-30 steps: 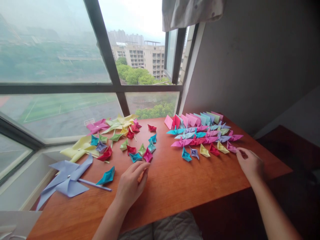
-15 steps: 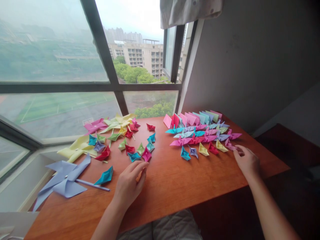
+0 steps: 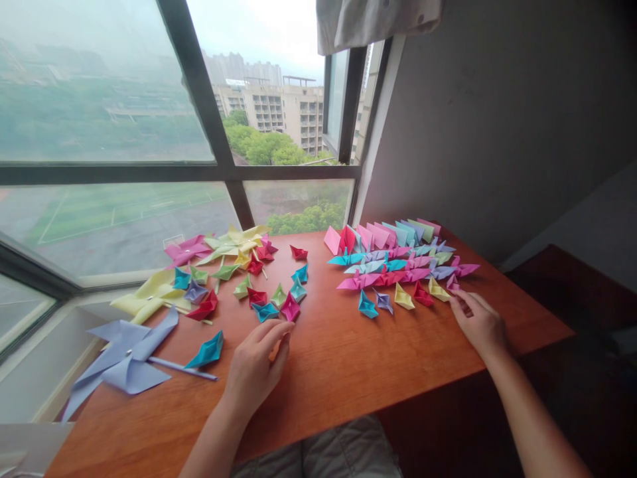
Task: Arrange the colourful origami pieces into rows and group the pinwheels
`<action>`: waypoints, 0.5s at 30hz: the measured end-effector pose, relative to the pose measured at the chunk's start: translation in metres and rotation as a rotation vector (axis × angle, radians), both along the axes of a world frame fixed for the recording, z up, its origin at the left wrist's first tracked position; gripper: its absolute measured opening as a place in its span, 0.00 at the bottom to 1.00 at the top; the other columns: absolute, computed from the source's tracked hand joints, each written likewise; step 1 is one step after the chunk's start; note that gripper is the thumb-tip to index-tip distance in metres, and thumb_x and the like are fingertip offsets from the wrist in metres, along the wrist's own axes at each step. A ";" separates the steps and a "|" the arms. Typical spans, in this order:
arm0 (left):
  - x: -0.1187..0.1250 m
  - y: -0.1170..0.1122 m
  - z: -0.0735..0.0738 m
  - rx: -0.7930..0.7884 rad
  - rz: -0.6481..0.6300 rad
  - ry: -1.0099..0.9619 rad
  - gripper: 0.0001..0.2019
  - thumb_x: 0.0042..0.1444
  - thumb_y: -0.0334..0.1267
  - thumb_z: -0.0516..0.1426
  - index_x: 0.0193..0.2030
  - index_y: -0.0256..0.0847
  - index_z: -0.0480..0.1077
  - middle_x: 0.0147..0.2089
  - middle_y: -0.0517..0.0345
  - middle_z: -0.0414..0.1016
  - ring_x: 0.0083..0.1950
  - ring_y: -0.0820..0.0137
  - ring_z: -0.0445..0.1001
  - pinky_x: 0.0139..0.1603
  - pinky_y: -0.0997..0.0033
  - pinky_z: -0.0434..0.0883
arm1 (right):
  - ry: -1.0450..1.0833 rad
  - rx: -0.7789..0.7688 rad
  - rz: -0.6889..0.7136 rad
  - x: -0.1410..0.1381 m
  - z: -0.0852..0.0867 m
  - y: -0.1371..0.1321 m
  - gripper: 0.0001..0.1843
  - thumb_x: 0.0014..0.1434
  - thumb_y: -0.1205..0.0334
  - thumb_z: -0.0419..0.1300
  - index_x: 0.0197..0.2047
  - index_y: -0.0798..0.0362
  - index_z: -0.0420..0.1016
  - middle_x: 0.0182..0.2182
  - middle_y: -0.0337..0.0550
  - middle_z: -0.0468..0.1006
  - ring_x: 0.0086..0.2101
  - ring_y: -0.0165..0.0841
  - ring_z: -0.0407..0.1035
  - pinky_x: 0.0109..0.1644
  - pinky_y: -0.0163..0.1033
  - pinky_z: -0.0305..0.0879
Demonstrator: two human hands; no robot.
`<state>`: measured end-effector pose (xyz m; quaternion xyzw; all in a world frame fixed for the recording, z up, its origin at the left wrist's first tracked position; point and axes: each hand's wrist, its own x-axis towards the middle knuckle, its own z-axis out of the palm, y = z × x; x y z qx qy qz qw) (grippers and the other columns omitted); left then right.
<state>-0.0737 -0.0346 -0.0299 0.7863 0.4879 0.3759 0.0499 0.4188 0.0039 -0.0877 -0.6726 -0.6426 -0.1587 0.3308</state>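
My left hand (image 3: 255,366) rests on the wooden table (image 3: 343,372), fingers loosely curled and apart, fingertips just short of a magenta paper boat (image 3: 290,309) and holding nothing. My right hand (image 3: 478,322) lies at the right end of a row of small folded boats, its fingers closed around a small purple paper boat (image 3: 454,284) that is mostly hidden. Beside it sit a yellow boat (image 3: 438,290) and a red boat (image 3: 422,295). Behind them lie rows of folded paper cranes (image 3: 393,265).
Paper pinwheels lie at the left: a lilac one (image 3: 124,358), a pale yellow one (image 3: 144,297) and a pink one (image 3: 188,251). A teal boat (image 3: 206,350) sits by the lilac pinwheel's stick. A window (image 3: 149,133) is behind; a grey wall (image 3: 497,119) is at the right.
My right hand has slid left and slightly away along the row of boats. My left hand has barely shifted.
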 end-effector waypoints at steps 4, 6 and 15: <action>-0.001 0.000 -0.001 -0.005 0.001 0.002 0.11 0.64 0.32 0.53 0.48 0.44 0.74 0.45 0.54 0.79 0.40 0.69 0.79 0.38 0.74 0.76 | -0.055 -0.014 0.014 0.000 -0.003 0.002 0.17 0.64 0.52 0.54 0.46 0.52 0.80 0.42 0.48 0.81 0.27 0.32 0.73 0.32 0.37 0.67; -0.001 0.000 -0.002 -0.009 -0.001 0.006 0.10 0.64 0.33 0.52 0.48 0.44 0.73 0.45 0.54 0.79 0.41 0.69 0.79 0.39 0.74 0.76 | -0.083 0.004 0.025 0.002 -0.006 0.003 0.17 0.65 0.53 0.54 0.45 0.52 0.80 0.43 0.48 0.82 0.33 0.36 0.76 0.37 0.38 0.69; -0.001 0.000 -0.002 -0.010 -0.004 0.013 0.09 0.64 0.32 0.53 0.47 0.44 0.73 0.46 0.54 0.78 0.41 0.69 0.79 0.39 0.74 0.76 | -0.111 0.071 0.090 0.007 -0.010 0.004 0.15 0.65 0.57 0.54 0.43 0.53 0.81 0.43 0.48 0.82 0.42 0.40 0.77 0.50 0.41 0.71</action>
